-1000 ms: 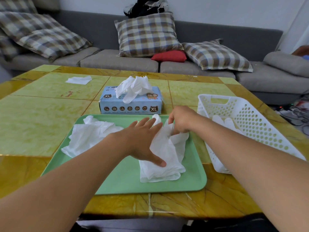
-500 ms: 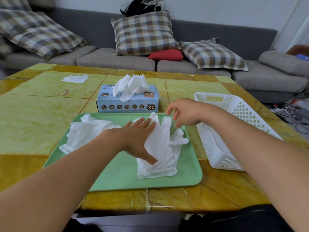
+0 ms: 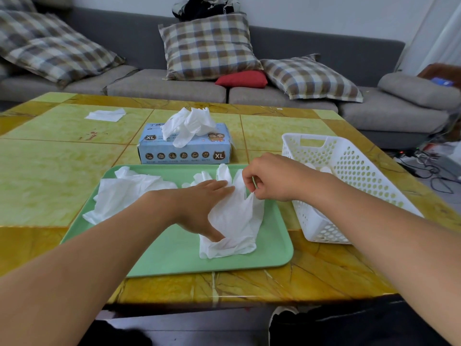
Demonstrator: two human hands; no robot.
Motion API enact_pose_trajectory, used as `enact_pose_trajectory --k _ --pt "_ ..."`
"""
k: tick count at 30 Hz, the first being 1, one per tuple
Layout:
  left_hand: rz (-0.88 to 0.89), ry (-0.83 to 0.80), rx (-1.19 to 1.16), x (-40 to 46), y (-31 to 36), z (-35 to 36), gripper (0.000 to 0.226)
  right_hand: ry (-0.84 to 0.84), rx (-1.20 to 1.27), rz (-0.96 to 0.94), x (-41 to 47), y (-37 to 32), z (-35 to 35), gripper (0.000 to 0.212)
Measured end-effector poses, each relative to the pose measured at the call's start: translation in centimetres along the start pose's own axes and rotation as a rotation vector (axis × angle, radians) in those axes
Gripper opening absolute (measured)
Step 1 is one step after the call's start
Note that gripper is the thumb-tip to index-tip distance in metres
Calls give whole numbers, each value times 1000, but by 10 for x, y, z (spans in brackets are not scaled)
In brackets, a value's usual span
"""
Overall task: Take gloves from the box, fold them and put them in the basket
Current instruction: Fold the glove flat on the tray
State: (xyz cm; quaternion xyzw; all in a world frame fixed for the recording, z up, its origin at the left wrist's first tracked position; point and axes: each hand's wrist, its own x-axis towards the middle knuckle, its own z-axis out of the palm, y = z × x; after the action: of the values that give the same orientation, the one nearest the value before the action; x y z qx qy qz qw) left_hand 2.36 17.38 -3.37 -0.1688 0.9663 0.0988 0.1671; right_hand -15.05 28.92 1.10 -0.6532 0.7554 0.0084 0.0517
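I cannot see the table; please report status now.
Left hand flat on glove, right hand pinching its edge. Glove on tray, unfolded. Basket path clear.

Yellow-green marble table [image 3: 50, 176]: green tray [image 3: 174, 255] near the front, glove box [image 3: 184, 153] right behind it, white basket [image 3: 349, 171] right of the tray, loose tissue [image 3: 106, 114] far back-left of it.

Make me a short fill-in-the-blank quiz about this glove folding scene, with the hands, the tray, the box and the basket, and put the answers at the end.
1. The left hand lies flat on a white glove on the ____ tray.
2. The right hand pinches the glove's edge beside the white ____ .
3. The blue glove box is marked with the size ____ .
4. A red cushion lies on the grey ____ .

Answers: green; basket; XL; sofa
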Motion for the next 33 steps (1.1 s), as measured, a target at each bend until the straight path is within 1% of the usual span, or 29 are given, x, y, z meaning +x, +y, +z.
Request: enact_pose_trajectory --k 4,8,13,15,17,18,20,21,22,23,24,26,27,28,29,31,33 --pt "-5 3 -47 1 -1 0 122 56 -14 -55 -4 0 0 20" --pt "-15 -6 -71 -1 1 1 129 -2 -63 0 -4 7 8 23" --pt "-7 2 -91 -2 0 0 134 44 82 31 -3 8 8 24" --pt "-8 10 -100 -3 -3 -1 134 26 65 68 -3 8 10 24" --pt "-16 17 -100 -4 -4 -3 134 -13 -11 109 -4 7 12 22" --pt "-15 24 -99 -4 -5 -4 134 -43 -66 120 -4 6 12 24" --pt "5 50 -106 -3 -8 -5 135 -104 -138 115 -6 4 9 43" --pt "14 66 -115 -4 -8 -5 134 -118 -125 101 -9 1 6 50" --pt "24 100 -130 -5 -9 -7 131 -117 -105 79 -12 0 1 52" --pt "36 150 -150 -7 -10 -9 125 -117 -82 42 -16 -4 -4 48" --pt "58 213 -176 -10 -10 -11 112 -137 -37 -4 -19 -8 -8 43" --pt "141 339 -244 -18 -7 -16 68 -253 159 -109 -28 -18 -11 38" --pt "177 366 -272 -22 -3 -17 49 -321 253 -144 -32 -23 -10 36" --pt "199 345 -287 -26 1 -16 42 -361 301 -163 -35 -26 -6 36" --pt "211 292 -282 -29 7 -14 41 -369 299 -169 -36 -28 0 35" --pt "227 186 -199 -33 17 -6 44 -319 224 -173 -34 -27 10 32" --pt "232 121 -122 -34 21 2 41 -293 194 -175 -32 -25 16 21"
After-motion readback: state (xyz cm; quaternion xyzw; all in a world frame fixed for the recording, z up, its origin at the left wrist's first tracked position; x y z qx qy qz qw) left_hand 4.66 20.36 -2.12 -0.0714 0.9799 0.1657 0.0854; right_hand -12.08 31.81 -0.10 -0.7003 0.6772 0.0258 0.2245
